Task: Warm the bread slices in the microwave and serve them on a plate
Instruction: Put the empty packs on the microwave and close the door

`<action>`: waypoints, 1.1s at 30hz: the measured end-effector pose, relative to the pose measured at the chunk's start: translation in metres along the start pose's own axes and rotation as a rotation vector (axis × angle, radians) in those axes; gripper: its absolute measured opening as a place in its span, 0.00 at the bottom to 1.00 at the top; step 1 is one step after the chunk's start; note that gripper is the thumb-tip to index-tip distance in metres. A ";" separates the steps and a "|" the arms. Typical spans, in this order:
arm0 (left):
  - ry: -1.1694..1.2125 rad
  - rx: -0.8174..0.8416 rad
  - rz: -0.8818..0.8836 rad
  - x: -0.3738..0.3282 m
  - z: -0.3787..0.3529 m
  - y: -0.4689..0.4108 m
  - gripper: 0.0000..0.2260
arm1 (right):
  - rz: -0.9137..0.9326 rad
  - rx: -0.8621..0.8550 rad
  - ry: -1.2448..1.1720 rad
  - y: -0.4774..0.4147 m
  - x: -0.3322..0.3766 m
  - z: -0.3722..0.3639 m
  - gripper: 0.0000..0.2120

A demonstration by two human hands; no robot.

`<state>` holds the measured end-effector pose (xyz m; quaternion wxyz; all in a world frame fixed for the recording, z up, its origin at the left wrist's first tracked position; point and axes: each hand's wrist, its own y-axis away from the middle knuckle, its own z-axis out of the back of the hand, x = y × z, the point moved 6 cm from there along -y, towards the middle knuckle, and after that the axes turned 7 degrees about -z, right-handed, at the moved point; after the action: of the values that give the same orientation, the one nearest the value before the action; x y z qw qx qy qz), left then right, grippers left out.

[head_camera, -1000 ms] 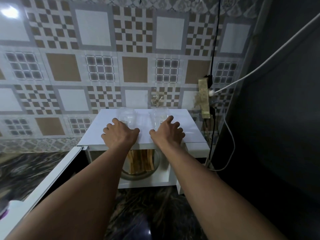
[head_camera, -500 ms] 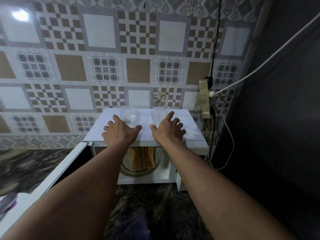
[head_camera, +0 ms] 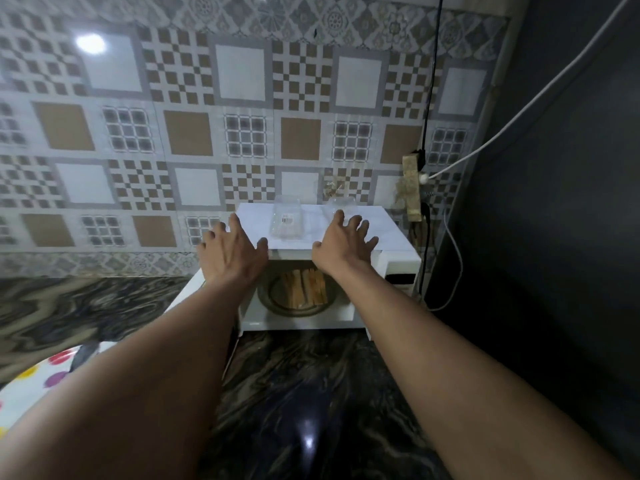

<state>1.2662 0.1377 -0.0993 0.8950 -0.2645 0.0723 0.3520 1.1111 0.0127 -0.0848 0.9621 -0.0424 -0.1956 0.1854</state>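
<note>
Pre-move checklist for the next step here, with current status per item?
1. Microwave door open: ok, swung out to the left.
2. Bread slices inside on the turntable: ok.
3. Hands free: ok. The left hand and right hand are spread open at the microwave top, with no grip on anything.
4. Bread already warmed: cannot tell.
5. Serving plate ready: cannot tell. Only a dotted white item shows at lower left, mostly hidden by the left arm.
</note>
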 end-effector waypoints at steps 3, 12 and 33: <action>0.005 0.083 -0.047 0.026 0.015 0.018 0.29 | -0.016 0.012 -0.001 0.039 0.014 -0.003 0.38; 0.097 0.400 -0.186 0.111 0.031 0.063 0.18 | 0.015 0.060 -0.063 0.154 0.080 -0.044 0.36; 0.045 0.472 -0.450 0.088 0.015 0.077 0.19 | 0.112 0.337 -0.093 0.253 0.096 -0.076 0.29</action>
<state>1.2791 0.2445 -0.1465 0.9851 -0.0667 0.1116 0.1126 1.1367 0.2820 -0.1595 0.9336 0.1171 -0.2035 0.2706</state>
